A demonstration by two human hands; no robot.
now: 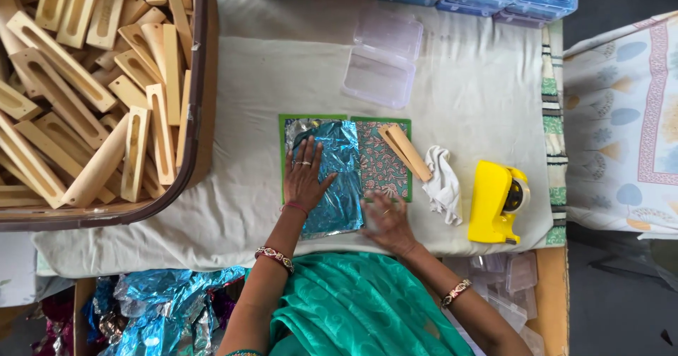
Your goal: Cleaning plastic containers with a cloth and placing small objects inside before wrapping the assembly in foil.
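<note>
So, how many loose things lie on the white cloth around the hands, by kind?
Blue foil sheet: 1
Green cutting mat: 1
Patterned paper: 1
Wooden piece: 1
White rag: 1
Yellow tape dispenser: 1
Clear open box: 1
Total: 7

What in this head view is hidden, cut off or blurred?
- Right hand: motion-blurred, so its finger contact is unclear.
- Blue foil sheet: partly covered by the left hand.
- Green mat: mostly hidden under foil and patterned paper.
- Crate of wooden pieces: cut off by the left and top edges.
</note>
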